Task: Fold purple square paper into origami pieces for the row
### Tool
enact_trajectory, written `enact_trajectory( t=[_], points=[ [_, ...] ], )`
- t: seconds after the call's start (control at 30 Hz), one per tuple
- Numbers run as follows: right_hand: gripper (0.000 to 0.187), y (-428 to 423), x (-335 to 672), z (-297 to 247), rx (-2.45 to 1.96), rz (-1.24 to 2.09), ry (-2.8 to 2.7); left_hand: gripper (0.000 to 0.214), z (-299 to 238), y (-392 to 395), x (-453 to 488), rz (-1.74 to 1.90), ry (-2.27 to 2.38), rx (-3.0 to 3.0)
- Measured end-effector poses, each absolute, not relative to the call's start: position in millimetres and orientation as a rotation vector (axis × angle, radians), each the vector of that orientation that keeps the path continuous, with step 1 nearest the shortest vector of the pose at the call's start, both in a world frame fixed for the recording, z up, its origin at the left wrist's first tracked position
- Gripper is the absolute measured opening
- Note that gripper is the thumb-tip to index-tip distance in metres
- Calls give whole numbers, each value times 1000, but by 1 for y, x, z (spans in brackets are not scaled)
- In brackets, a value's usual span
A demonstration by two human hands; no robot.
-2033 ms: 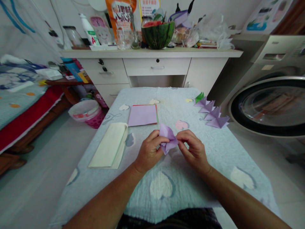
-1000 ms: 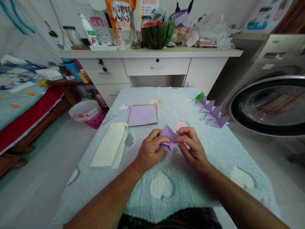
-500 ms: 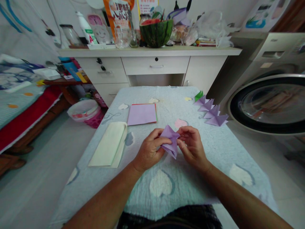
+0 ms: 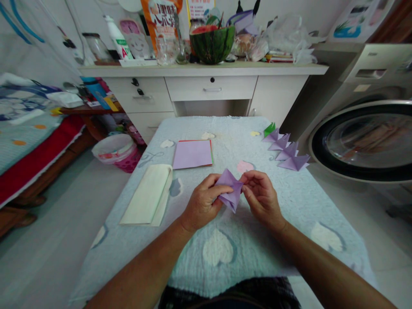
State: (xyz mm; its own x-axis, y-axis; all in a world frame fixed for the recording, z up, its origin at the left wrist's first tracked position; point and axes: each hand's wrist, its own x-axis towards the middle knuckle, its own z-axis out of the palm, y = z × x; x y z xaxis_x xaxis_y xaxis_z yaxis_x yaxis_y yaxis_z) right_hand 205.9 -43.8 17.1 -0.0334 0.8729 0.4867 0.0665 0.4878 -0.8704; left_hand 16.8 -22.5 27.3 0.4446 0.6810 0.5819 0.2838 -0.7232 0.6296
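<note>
A partly folded sheet of purple origami paper [image 4: 230, 196] is held above the middle of the table. My left hand [image 4: 206, 201] is closed on its left side, thumb lying across the front. At its right corner, my right hand [image 4: 260, 196] pinches the paper between thumb and index finger, the other fingers curled. Beyond my hands lies a stack of square paper [image 4: 193, 154], purple on top with red and green edges showing. Several folded purple paper pieces [image 4: 293, 162] and a green one [image 4: 269, 129] stand in a row at the far right.
A folded cream cloth or paper [image 4: 146, 197] lies on the left of the cloth-covered table [image 4: 273, 262]. Behind stands a white cabinet [image 4: 206, 70] carrying half a watermelon [image 4: 212, 45], jars and bags. A washing machine [image 4: 370, 141] is on the right, a pink bin [image 4: 119, 152] on the left.
The right thumb has shifted slightly up to the paper's right corner, and the paper's lower tip has tilted a little left. The left hand keeps its hold.
</note>
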Motion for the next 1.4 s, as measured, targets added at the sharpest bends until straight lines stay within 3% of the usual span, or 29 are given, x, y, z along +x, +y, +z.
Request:
enact_trajectory(
  t=[0.93, 1.4],
  points=[
    [3, -44, 209, 22, -1027, 631, -1581, 33, 31, -23, 17, 1253, 918, 2319],
    [11, -42, 207, 19, -1058, 723, -1449, 34, 28, -22, 16, 1289, 886, 2309]
  ],
)
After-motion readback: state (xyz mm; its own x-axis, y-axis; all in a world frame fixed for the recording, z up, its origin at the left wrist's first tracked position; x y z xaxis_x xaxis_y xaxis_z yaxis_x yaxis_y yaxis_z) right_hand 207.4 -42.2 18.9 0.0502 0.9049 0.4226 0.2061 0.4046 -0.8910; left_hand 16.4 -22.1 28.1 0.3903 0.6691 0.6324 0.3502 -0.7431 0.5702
